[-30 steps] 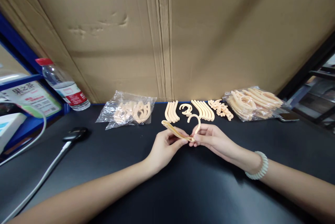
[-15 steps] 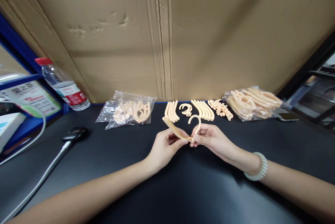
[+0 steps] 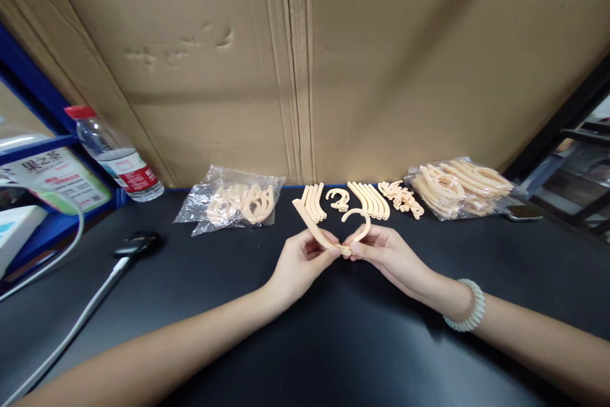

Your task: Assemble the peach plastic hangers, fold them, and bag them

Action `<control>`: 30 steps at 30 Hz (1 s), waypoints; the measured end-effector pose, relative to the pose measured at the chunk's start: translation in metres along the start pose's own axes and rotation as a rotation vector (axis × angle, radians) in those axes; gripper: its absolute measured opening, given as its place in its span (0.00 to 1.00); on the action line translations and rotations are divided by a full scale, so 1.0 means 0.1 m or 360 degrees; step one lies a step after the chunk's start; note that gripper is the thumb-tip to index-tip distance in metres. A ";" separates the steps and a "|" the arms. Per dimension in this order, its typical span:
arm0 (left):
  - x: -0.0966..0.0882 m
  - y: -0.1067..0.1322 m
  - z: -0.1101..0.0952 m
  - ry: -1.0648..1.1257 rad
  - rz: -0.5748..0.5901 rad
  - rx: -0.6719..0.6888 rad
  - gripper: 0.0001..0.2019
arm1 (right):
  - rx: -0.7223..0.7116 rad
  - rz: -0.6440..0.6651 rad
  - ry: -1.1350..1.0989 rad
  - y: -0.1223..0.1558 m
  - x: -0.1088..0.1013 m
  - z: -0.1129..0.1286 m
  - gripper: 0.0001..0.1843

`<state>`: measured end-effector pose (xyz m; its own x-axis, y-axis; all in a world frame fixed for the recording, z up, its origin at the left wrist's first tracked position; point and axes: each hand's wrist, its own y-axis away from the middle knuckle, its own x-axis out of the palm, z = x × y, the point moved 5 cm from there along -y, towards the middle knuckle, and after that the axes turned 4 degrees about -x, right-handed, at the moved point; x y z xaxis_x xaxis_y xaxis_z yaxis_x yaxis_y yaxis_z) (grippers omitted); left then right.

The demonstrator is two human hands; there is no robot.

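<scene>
My left hand (image 3: 300, 264) pinches a long, gently curved peach plastic bar (image 3: 312, 226) near its lower end. My right hand (image 3: 388, 254) pinches a peach hook-shaped piece (image 3: 359, 220) whose end meets the bar's end between my fingertips. Both are held just above the black table (image 3: 305, 331). Behind them lie a row of curved bars (image 3: 313, 202), a small hook piece (image 3: 339, 199), another row of bars (image 3: 372, 200) and a heap of small clips (image 3: 401, 197).
A clear bag of peach parts (image 3: 236, 202) lies at the back left, a fuller bag (image 3: 460, 186) at the back right. A water bottle (image 3: 114, 154), a black mouse (image 3: 137, 244) with a white cable and a blue shelf stand left. A cardboard wall (image 3: 305, 64) closes the back.
The long bar has swung upward and to the right in my left hand, and the hook piece has tilted outward. Both hands have stayed nearly in place.
</scene>
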<state>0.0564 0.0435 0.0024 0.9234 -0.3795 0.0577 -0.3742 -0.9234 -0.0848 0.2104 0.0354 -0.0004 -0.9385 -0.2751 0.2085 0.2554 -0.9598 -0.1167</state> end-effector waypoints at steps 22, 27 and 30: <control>-0.02 -0.05 0.01 0.0107 -0.0028 -0.0149 0.14 | -0.0140 -0.0057 0.0200 -0.09 -0.09 0.02 0.15; -0.03 -0.05 0.00 0.0247 -0.0081 -0.0189 0.15 | -0.0647 -0.0159 0.0919 -0.27 -0.45 0.26 0.12; -0.03 -0.05 0.00 0.0278 -0.0089 -0.0189 0.15 | -0.1070 0.0024 0.1863 -0.32 -0.50 0.34 0.12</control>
<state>0.0555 0.0487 0.0027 0.9180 -0.3220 0.2315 -0.3398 -0.9396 0.0406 0.2577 0.0777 0.0261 -0.6681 0.2474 -0.7018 0.4217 -0.6511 -0.6310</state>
